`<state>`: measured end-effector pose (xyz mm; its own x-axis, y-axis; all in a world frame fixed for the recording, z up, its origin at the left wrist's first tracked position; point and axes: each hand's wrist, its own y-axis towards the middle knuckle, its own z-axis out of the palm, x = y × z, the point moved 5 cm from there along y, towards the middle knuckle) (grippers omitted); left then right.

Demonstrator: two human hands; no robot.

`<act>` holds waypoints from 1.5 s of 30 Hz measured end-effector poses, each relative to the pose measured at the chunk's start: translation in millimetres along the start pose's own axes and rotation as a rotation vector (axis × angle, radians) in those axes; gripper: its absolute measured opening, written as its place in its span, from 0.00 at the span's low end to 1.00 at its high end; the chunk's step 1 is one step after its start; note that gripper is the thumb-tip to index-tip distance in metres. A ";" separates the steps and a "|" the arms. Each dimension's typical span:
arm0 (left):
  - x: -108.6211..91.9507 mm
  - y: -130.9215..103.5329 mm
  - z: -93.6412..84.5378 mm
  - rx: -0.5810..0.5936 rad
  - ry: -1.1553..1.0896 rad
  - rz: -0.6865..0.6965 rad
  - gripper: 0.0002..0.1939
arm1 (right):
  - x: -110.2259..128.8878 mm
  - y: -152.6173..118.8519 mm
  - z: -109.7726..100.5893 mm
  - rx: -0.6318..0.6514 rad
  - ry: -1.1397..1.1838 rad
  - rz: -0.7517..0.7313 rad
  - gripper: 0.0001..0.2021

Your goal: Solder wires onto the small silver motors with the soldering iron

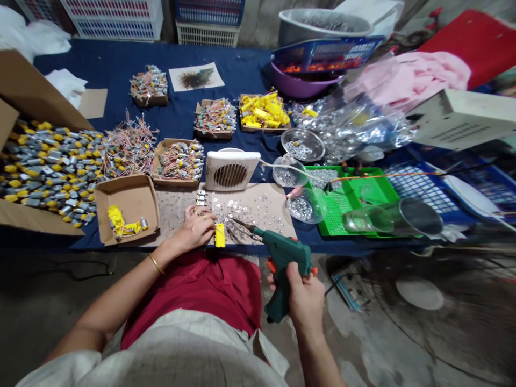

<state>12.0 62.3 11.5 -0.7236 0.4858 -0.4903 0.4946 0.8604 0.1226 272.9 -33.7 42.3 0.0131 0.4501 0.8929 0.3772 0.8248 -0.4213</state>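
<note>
My right hand (304, 290) is wrapped round the handle of a green soldering gun (282, 252) with orange parts. Its dark tip points left over the cardboard sheet (266, 201), close to a yellow plastic piece (220, 235) at the sheet's front edge. My left hand (197, 228) rests on the cardboard just left of the yellow piece, fingers bent together; what they hold, if anything, is too small to tell. Just beyond that hand lie a few small silver motors (200, 198) in a row. Tiny metal bits are scattered over the sheet.
A white vented fan unit (231, 171) stands behind the cardboard. Left are an open box (127, 188) with yellow pieces and a big carton of motors (52, 166). Right are bowls of metal parts (302, 207), a green tray (330, 228) and a floor fan (419, 301).
</note>
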 end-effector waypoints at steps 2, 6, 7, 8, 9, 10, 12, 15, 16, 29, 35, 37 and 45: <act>1.4 2.2 2.3 -0.006 -0.016 -0.032 0.07 | -0.4 0.8 0.3 -0.003 0.010 -0.001 0.29; 4.5 6.6 6.1 -0.053 -0.058 -0.164 0.06 | -3.7 4.0 2.6 0.005 0.006 0.008 0.29; 4.9 7.6 6.6 -0.063 -0.072 -0.202 0.06 | -5.1 4.9 3.7 0.010 0.007 0.011 0.29; 5.0 8.7 7.1 -0.069 -0.086 -0.236 0.05 | -6.5 5.8 5.0 0.017 0.009 0.014 0.29; 4.9 9.8 7.4 -0.073 -0.099 -0.268 0.05 | -7.8 6.7 6.2 0.019 0.015 0.016 0.29; 4.8 10.8 7.5 -0.075 -0.109 -0.301 0.05 | -9.1 7.4 7.5 0.021 0.023 0.020 0.29; 4.9 12.7 7.7 -0.076 -0.124 -0.361 0.06 | -11.2 8.4 9.7 0.015 0.042 0.028 0.30; 5.3 13.8 7.7 -0.089 -0.118 -0.420 0.06 | -13.2 9.0 11.5 -0.004 0.060 0.040 0.30; 5.0 13.6 7.6 -0.096 -0.104 -0.425 0.05 | -13.8 8.9 12.1 -0.005 0.061 0.044 0.29; -1.4 -6.0 0.5 -0.142 -0.097 -0.283 0.08 | -17.5 8.7 9.0 0.031 0.025 0.050 0.30; 1.0 -11.2 -1.4 -0.238 -0.095 -0.273 0.06 | -12.9 3.1 -6.1 -0.019 0.035 0.060 0.29; 1.3 -12.0 -1.9 -0.259 -0.108 -0.275 0.05 | -12.0 4.0 -5.3 -0.053 0.092 0.079 0.29; 1.9 -13.2 3.2 -0.188 -0.142 -0.206 0.04 | -1.3 29.1 67.2 0.170 0.770 0.189 0.26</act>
<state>5.7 51.4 6.2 -0.7180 0.2836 -0.6357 0.2373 0.9583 0.1594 221.6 12.7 18.2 0.7200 0.2765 0.6366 0.1594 0.8268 -0.5394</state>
